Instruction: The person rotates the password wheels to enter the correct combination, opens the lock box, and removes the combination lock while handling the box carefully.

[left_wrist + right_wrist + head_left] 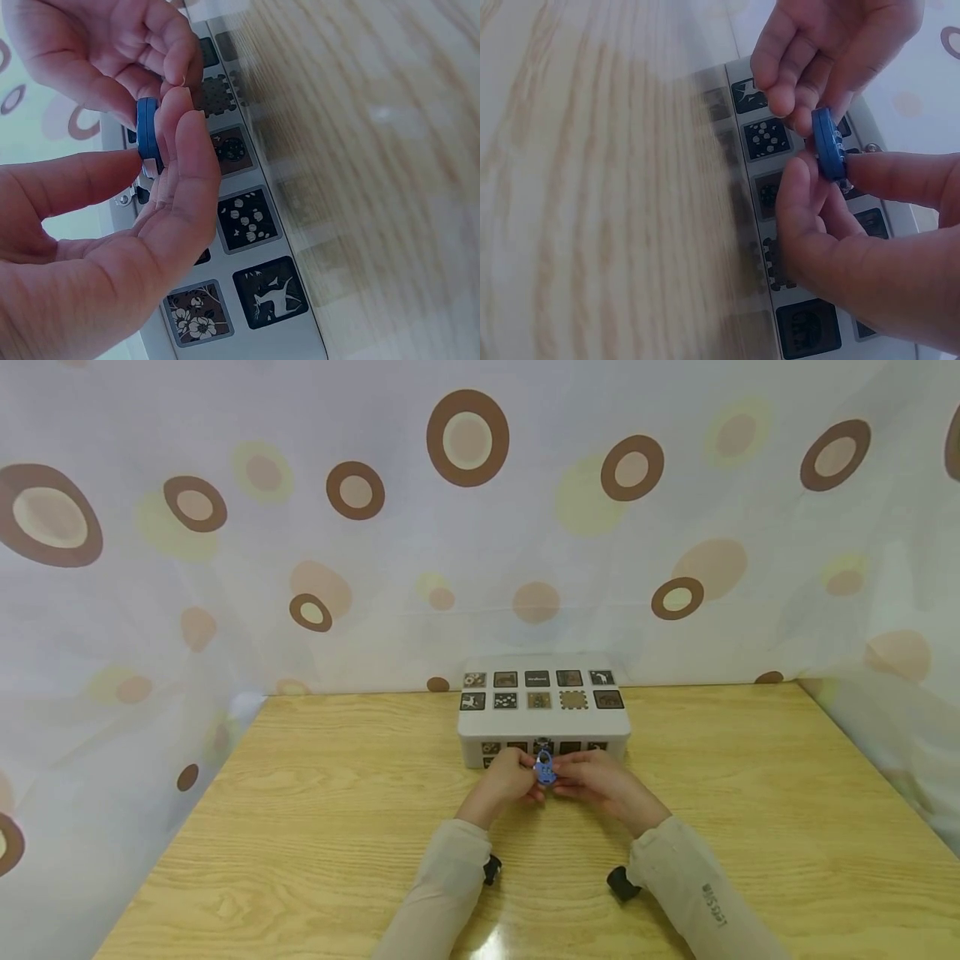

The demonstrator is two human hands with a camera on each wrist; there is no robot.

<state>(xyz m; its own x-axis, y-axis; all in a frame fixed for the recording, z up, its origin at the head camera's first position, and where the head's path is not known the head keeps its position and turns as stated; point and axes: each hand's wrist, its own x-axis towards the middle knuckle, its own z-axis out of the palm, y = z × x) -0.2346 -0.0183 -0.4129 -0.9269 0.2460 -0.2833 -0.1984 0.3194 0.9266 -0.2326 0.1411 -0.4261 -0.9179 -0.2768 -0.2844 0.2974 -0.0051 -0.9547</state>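
Note:
A small blue combination padlock (546, 771) is at the front of a white box (543, 723) covered with small dark picture tiles. Its shackle stands up near the metal latch (124, 199) on the box front; whether it passes through the latch cannot be made out. My left hand (512, 775) pinches the padlock from the left, thumb on one face and fingers behind. From the right, my right hand (598, 779) holds it too, with the thumb against the side bearing the number dials in the right wrist view. The box lid is down.
The box stands at the back of a light wooden table (337, 827), close to a white curtain (390, 560) patterned with brown and yellow circles. Black bands (622, 884) are at both wrists, below the cream sleeves (693, 885).

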